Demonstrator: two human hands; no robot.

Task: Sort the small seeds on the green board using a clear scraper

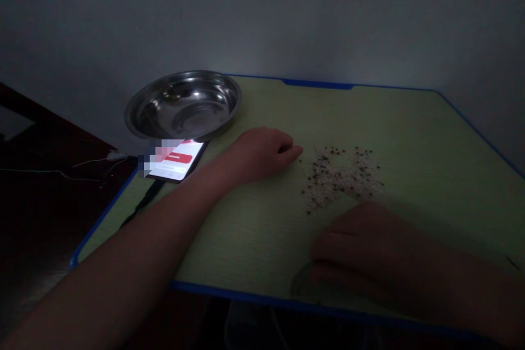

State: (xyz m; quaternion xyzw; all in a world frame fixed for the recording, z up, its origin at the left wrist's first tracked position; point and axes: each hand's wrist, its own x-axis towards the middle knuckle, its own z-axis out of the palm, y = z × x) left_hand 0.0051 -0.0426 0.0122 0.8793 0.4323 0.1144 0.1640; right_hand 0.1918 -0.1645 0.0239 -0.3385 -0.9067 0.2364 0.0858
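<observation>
On the pale green table, a loose patch of small whitish grains mixed with dark bits (338, 175) lies spread between my hands. My left hand (268, 153) rests to the left of the patch, its fingers curled in and the thumb side toward the grains; nothing shows in it. Nearer the front edge, my right hand (361, 251) is dim and slightly blurred, fingers bent downward together. Whatever those fingers hold, if anything, is hidden. Beneath them, a round, clear dish-like thing (299, 283) shows partly; I cannot tell whether the hand touches it.
A wide steel basin (184, 106) stands at the table's back left corner. Just in front of it lies a phone (176, 167) with a lit screen, with a dark strap (143, 202) close by. The table (402, 120) has a blue rim and stands by a grey wall.
</observation>
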